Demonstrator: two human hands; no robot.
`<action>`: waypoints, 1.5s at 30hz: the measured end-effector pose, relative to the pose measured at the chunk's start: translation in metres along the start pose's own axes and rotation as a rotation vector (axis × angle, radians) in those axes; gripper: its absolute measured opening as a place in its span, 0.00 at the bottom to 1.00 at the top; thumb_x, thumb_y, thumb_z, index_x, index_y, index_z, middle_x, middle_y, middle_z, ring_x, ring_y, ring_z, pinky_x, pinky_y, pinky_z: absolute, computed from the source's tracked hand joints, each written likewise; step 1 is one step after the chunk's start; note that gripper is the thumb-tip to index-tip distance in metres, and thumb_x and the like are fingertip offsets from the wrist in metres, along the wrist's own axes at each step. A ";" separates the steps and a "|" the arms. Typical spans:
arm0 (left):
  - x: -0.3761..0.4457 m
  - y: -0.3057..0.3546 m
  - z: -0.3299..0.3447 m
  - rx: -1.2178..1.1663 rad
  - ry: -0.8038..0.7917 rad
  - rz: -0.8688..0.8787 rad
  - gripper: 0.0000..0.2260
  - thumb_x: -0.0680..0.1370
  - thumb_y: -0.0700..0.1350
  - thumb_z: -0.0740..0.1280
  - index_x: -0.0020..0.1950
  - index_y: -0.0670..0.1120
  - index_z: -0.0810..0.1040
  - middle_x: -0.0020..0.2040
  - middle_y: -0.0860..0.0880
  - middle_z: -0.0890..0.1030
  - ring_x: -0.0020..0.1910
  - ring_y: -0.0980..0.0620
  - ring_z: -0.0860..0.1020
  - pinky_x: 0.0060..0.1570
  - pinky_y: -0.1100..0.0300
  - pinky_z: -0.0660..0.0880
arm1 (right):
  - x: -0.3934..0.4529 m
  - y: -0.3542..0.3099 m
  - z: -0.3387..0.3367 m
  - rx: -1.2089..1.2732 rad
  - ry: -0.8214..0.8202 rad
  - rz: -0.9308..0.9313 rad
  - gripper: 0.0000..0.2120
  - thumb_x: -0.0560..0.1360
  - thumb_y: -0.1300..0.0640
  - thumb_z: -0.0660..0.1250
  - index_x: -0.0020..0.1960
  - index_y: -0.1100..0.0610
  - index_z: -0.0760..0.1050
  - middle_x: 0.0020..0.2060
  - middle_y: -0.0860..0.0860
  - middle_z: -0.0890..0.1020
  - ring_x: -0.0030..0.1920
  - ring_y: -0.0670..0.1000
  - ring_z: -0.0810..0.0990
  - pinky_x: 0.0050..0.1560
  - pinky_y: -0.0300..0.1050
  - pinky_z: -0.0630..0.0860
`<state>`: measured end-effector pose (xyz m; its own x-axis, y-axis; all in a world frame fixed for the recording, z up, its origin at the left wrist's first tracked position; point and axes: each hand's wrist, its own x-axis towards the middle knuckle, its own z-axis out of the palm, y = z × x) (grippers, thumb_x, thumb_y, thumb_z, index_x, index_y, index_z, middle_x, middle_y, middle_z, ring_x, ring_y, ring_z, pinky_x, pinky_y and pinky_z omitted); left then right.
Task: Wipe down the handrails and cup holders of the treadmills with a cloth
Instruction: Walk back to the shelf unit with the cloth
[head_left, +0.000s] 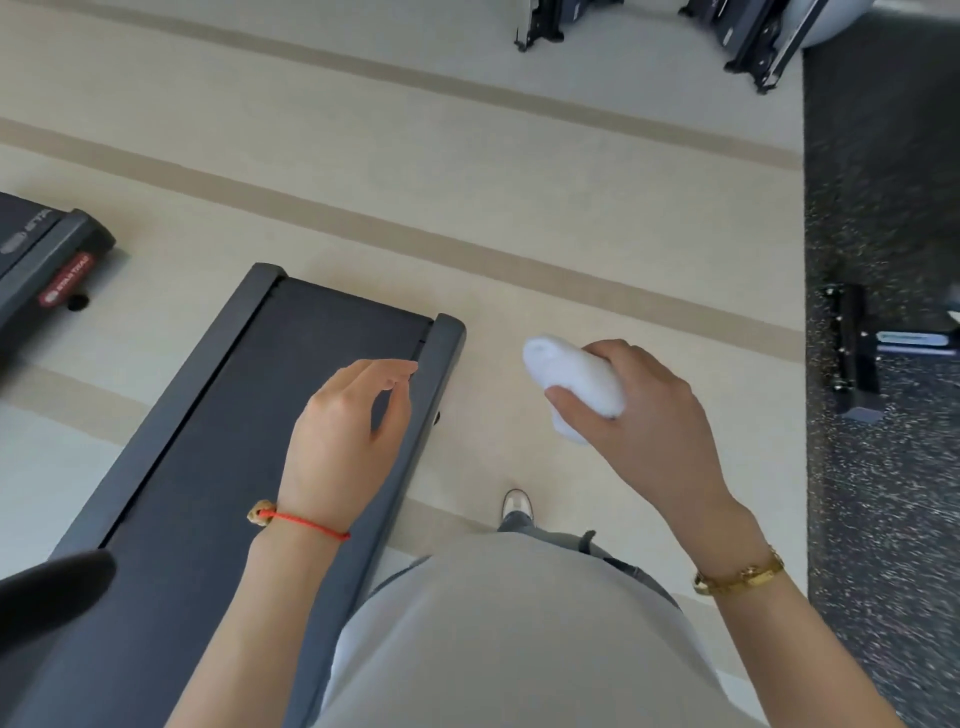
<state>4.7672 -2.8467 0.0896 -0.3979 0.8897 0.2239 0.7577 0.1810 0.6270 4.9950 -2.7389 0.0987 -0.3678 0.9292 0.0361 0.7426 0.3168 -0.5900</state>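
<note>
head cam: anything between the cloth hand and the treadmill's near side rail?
Nothing. In the head view, only bare beige floor separates the right hand, gripping the white cloth, from the treadmill side rail.

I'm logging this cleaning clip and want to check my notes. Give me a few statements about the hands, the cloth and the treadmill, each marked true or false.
1. The right hand grips a white cloth. True.
2. The left hand holds a spray bottle. False: it holds nothing, its fingers loosely curled above the treadmill belt.
3. The cloth is pressed against a handrail. False: it is held in the air over the pale floor, beside the treadmill.
4. A red string bracelet is on the left wrist. True.
5. The person stands on the treadmill belt. False: the one shoe in view is over the floor to the belt's right.
</note>
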 end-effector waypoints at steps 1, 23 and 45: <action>0.014 0.007 0.008 -0.011 0.007 -0.001 0.10 0.79 0.36 0.66 0.58 0.42 0.82 0.50 0.50 0.83 0.34 0.72 0.72 0.40 0.61 0.76 | 0.015 0.008 -0.007 -0.007 0.002 -0.001 0.18 0.71 0.35 0.64 0.53 0.45 0.72 0.46 0.43 0.78 0.46 0.48 0.76 0.42 0.49 0.76; 0.374 -0.002 0.130 -0.007 0.004 0.015 0.10 0.80 0.39 0.64 0.58 0.43 0.82 0.52 0.50 0.83 0.34 0.65 0.74 0.36 0.72 0.68 | 0.381 0.065 -0.015 -0.006 -0.019 -0.037 0.18 0.70 0.35 0.65 0.52 0.45 0.72 0.45 0.43 0.78 0.45 0.48 0.76 0.41 0.47 0.75; 0.775 -0.111 0.158 -0.002 0.133 -0.148 0.10 0.79 0.38 0.65 0.58 0.45 0.82 0.51 0.52 0.83 0.49 0.56 0.81 0.50 0.61 0.77 | 0.839 0.012 0.049 0.033 -0.081 -0.183 0.18 0.70 0.35 0.65 0.52 0.46 0.72 0.44 0.43 0.78 0.43 0.48 0.76 0.39 0.46 0.76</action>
<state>4.4563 -2.1113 0.0755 -0.5703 0.7898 0.2257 0.6846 0.3052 0.6620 4.6679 -1.9643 0.0823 -0.5396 0.8380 0.0804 0.6411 0.4710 -0.6059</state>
